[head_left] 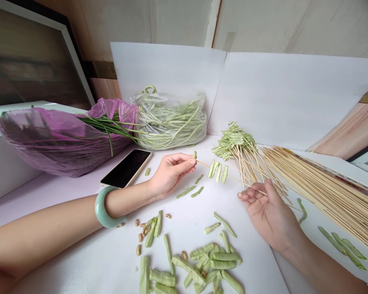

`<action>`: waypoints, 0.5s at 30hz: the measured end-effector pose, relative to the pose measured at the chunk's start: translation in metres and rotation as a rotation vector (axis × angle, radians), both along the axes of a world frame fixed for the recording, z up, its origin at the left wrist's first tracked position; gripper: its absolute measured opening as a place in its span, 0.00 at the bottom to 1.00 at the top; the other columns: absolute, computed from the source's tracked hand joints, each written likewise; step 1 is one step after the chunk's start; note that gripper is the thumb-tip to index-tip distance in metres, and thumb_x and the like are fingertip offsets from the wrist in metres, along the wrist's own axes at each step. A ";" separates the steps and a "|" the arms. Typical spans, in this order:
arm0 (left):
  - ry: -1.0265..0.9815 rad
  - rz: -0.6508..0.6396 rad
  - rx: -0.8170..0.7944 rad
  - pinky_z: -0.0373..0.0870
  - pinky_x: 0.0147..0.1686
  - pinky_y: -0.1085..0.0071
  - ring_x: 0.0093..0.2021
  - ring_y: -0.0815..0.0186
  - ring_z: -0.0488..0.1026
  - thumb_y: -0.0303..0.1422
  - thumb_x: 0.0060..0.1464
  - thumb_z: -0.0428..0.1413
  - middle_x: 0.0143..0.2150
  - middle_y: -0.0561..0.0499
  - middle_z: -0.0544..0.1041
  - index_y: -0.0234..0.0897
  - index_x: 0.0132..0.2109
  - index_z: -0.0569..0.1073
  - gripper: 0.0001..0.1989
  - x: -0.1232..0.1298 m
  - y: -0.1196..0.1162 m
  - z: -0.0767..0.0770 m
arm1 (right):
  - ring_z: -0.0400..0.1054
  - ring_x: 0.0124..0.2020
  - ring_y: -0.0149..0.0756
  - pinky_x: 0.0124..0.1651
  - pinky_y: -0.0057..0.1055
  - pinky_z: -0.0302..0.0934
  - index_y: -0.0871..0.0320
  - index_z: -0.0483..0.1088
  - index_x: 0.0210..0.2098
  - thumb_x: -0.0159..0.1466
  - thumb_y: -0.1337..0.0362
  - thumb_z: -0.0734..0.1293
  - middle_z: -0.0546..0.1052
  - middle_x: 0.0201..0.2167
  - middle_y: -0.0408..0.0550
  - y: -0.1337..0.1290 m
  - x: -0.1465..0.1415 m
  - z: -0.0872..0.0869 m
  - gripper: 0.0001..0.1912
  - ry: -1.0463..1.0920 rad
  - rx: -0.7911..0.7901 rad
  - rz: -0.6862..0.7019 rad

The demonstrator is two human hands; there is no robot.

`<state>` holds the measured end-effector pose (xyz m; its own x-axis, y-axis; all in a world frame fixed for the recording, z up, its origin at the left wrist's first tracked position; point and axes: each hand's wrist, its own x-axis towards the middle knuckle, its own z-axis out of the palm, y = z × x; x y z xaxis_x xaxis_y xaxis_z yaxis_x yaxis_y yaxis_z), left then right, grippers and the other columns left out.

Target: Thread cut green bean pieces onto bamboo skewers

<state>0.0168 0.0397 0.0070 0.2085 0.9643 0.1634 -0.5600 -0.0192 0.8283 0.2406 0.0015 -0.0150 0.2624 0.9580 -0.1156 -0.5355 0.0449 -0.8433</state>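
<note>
A thin wooden skewer runs across the middle, with several short green bean pieces threaded on it side by side. My left hand, wearing a pale green bangle, pinches another bean piece between thumb and finger at the skewer's left tip. My right hand lies palm up, its fingers curled round the skewer's other stretch. Below my hands lies a pile of cut bean pieces with a few brown seeds among them.
Finished bean skewers are heaped behind, beside a bundle of bare skewers on the right. A clear bag of long beans, a purple bag of green stalks and a phone sit at the left and back. White boards stand behind.
</note>
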 end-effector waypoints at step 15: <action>0.042 -0.012 0.032 0.65 0.30 0.76 0.24 0.74 0.69 0.30 0.36 0.69 0.22 0.53 0.76 0.31 0.25 0.78 0.08 0.001 -0.004 0.002 | 0.62 0.16 0.25 0.26 0.25 0.69 0.60 0.67 0.17 0.67 0.61 0.58 0.65 0.14 0.40 0.003 -0.002 0.009 0.23 0.153 -0.175 -0.005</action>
